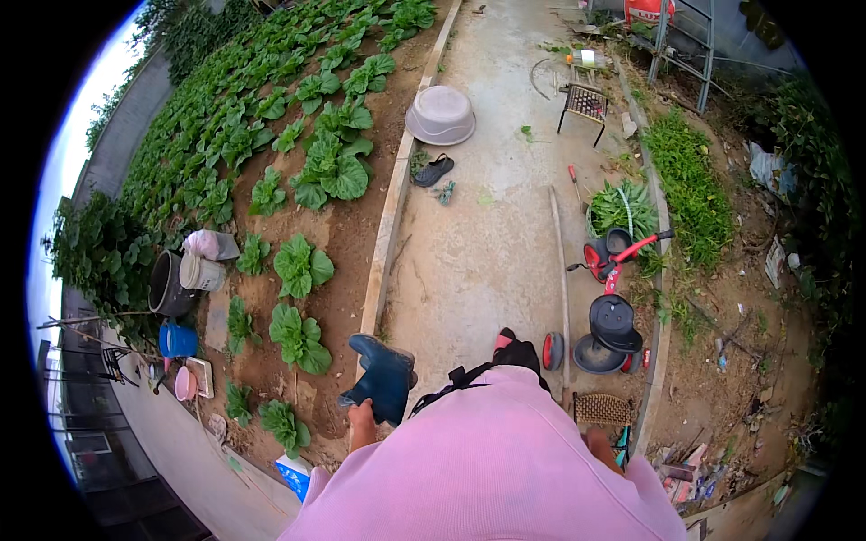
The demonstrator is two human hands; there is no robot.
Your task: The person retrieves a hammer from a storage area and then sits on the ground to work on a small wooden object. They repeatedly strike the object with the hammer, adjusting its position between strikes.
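Observation:
My left hand [363,420] is closed around the upper part of dark blue rubber boots [390,383], held out to the left of my body above the bed's concrete edge. The boots overlap, so I cannot tell exactly where one ends and the other begins. On the right, only a bit of my right arm or hand [602,448] shows beside my pink top [505,460]; its fingers are hidden. A woven stool seat [603,409] is nearest to it. Below my top, one foot in a dark sock or shoe [507,341] stands on the path.
Left of the concrete curb [397,203] grow rows of leafy cabbages [302,338]. An upturned basin [441,115] and a dark clog [433,170] lie ahead. A red and black tricycle [616,311], a long pole [560,288] and a small stool [585,104] line the right side.

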